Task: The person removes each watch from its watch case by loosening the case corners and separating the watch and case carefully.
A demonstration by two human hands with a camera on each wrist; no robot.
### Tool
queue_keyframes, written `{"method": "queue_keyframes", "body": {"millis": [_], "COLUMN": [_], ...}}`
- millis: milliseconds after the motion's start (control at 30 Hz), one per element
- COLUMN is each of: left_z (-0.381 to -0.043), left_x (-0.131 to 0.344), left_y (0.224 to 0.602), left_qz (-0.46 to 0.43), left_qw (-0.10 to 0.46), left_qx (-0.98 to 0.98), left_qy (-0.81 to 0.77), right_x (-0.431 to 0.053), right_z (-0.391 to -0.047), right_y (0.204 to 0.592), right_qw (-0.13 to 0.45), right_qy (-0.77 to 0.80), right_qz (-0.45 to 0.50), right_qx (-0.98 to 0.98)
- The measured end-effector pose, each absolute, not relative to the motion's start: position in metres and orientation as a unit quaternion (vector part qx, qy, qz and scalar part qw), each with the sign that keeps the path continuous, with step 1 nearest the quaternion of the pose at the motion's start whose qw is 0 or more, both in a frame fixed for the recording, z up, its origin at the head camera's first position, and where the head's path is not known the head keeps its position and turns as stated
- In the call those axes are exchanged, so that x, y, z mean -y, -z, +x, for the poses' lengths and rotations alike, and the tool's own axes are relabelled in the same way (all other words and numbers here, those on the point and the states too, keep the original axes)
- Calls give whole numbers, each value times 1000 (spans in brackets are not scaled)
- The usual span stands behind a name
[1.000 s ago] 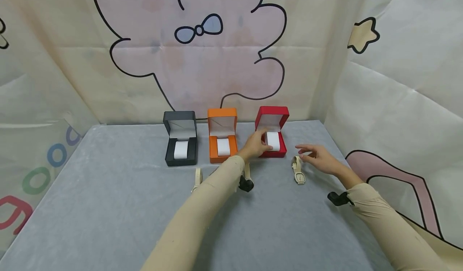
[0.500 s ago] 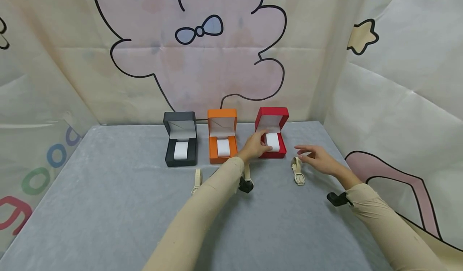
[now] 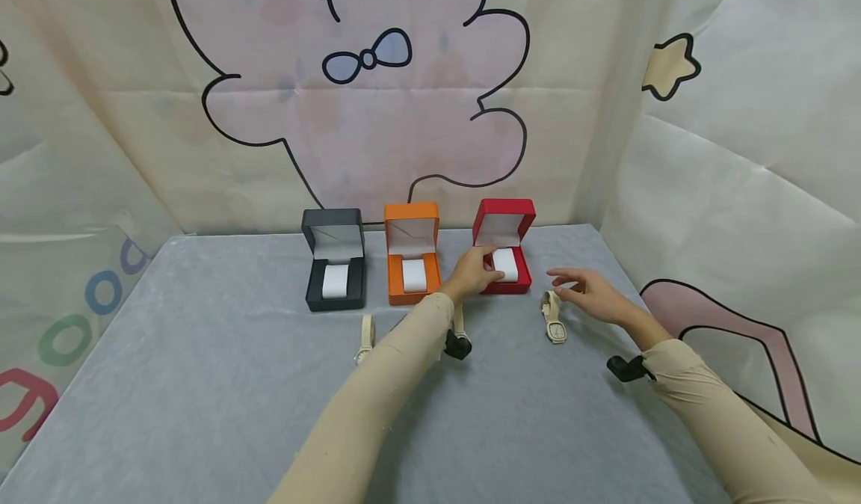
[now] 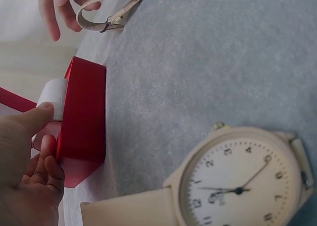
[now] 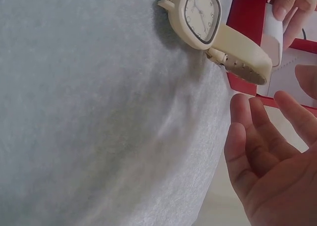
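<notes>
My left hand (image 3: 469, 275) is at the open red watch box (image 3: 508, 289), pinching the white watch cushion (image 3: 507, 265) in it. The left wrist view shows the thumb (image 4: 42, 112) on the cushion, with the fingers bent at its side. My right hand (image 3: 593, 296) hovers, holding nothing, fingers loosely bent, by the upright strap loop of a cream watch (image 3: 555, 330) with a squarish dial. A round-dialled cream watch (image 4: 237, 186) lies under my left wrist, partly hidden in the head view. Another cream watch (image 3: 365, 333) lies further left, partly covered by my sleeve.
An orange watch box (image 3: 407, 297) and a dark grey watch box (image 3: 336, 303) stand open left of the red one, each with a white cushion. The grey cloth-covered table (image 3: 202, 384) backs onto a printed curtain (image 3: 430, 130), with more fabric at both sides.
The view has shifted very slightly. Both hands, the boxes and the watches stay where they were.
</notes>
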State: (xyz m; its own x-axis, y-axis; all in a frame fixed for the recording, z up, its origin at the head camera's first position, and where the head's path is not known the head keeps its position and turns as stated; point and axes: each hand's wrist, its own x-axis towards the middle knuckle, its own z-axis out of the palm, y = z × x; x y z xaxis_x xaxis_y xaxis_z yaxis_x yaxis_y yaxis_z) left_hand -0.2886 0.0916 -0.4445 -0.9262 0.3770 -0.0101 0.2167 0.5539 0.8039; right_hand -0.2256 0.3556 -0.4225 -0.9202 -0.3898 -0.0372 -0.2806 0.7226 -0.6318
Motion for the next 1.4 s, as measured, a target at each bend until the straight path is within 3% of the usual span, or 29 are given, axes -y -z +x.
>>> {"method": "queue_keyframes", "body": {"millis": [400, 800, 1400], "left_z": [-291, -292, -288], "left_x": [-94, -95, -104], "left_y": [450, 446, 446], "left_qz": [170, 187, 146], "left_qw": [85, 82, 61], "left_qx": [-873, -884, -895], "left_qy": [-449, -421, -417], "right_x": [-352, -354, -351], "right_z": [-226, -227, -226], "right_y": [426, 424, 425], "right_qw": [59, 76, 82], "right_qy": [345, 343, 340], "right_qz": [-195, -191, -178], "right_qx": [-916, -917, -920]}}
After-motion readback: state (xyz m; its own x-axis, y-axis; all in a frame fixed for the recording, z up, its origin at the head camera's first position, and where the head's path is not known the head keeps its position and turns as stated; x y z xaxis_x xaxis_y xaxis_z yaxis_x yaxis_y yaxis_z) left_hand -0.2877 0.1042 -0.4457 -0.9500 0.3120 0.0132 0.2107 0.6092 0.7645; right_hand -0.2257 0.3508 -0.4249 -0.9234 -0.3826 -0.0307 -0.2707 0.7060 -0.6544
